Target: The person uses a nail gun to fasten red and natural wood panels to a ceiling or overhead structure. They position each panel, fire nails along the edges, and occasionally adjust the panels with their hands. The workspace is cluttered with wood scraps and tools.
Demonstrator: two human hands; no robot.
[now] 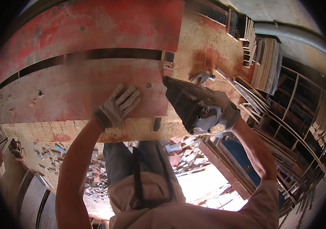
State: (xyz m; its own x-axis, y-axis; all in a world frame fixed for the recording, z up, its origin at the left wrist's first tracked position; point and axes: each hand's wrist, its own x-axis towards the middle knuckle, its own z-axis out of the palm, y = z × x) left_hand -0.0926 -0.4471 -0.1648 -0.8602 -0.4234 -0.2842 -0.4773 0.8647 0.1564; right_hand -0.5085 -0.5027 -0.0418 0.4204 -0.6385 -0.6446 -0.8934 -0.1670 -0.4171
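My left hand [121, 103], in a pale work glove, lies on a faded red plywood panel [74, 86] with its fingers spread. In my right hand [225, 110], also gloved, is a dark nail gun [193, 100] with a round bolted cap. Its narrow nose points up and left, at the panel's right edge beside a small wooden block [168, 68]. From above I cannot tell whether the nose touches the wood. The body of the tool hides most of my right fingers. A worn wooden worktop [177, 121] lies under the panel.
A claw hammer [203, 77] rests just beyond the nail gun. A brighter red panel [94, 25] lies farther back, across a dark gap. Wood strips [266, 63] are stacked at right, near leaning boards [228, 169]. Wood offcuts [97, 174] litter the floor around my legs.
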